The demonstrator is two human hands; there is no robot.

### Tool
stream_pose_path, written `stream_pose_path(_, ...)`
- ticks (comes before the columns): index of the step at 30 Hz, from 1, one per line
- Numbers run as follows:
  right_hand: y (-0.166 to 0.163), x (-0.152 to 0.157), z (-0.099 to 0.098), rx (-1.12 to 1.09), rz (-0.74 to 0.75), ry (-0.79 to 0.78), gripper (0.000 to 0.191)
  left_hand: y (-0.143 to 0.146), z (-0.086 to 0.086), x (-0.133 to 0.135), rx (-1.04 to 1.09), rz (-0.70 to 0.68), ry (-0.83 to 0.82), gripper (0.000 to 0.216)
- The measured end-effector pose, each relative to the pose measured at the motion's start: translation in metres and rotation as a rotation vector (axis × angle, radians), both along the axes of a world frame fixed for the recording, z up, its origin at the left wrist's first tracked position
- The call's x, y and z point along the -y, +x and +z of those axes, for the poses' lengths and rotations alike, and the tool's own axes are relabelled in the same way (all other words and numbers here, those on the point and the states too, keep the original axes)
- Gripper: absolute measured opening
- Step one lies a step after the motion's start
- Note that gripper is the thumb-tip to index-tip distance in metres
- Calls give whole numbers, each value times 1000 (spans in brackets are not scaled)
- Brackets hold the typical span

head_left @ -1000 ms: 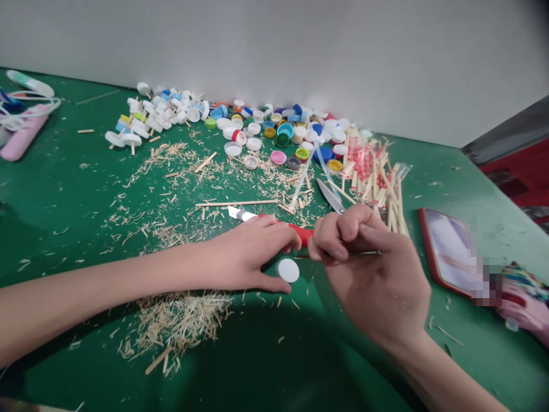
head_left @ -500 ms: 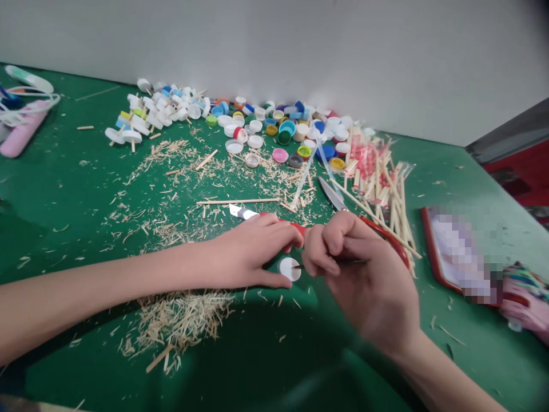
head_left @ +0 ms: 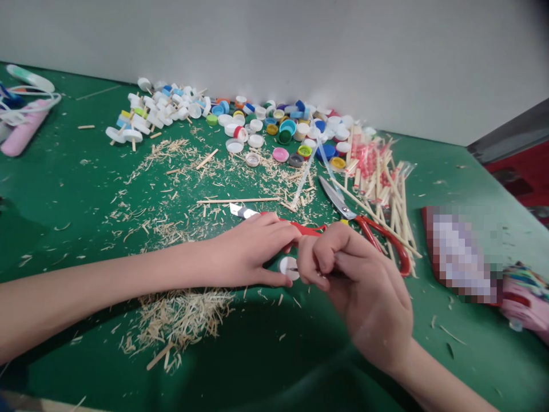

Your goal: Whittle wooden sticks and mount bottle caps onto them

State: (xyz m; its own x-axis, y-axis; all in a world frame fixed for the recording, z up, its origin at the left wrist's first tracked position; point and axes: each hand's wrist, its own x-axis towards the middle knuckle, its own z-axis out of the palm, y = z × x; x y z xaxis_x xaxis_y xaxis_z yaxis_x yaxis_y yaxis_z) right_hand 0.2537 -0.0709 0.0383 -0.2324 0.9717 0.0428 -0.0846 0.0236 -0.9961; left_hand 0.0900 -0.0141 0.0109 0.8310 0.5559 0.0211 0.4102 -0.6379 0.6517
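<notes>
A white bottle cap (head_left: 287,266) lies on the green table (head_left: 77,189) between my hands. My left hand (head_left: 253,252) rests on the table with thumb and fingers pinched on the cap's left side, lying over a red-handled utility knife (head_left: 257,215). My right hand (head_left: 351,280) is closed in a pinch on a thin pointed stick whose tip meets the cap's middle; most of the stick is hidden by the fingers.
Red-handled scissors (head_left: 364,223) lie right of my hands beside a bundle of wooden sticks (head_left: 381,183). Coloured caps (head_left: 291,129) and caps on sticks (head_left: 150,114) sit by the wall. Wood shavings (head_left: 180,315) litter the table. A red-cased phone (head_left: 458,254) lies at the right.
My right hand has moved left and down, bringing the stick's tip onto the cap. The scissors' handles have come into view. My left hand has stayed put.
</notes>
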Motion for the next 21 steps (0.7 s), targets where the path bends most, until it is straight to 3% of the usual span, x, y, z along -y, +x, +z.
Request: stream_pose_path(21,1,-2,1,-10,-1,-28,13,1,-5,-1,-11,-27,11,25)
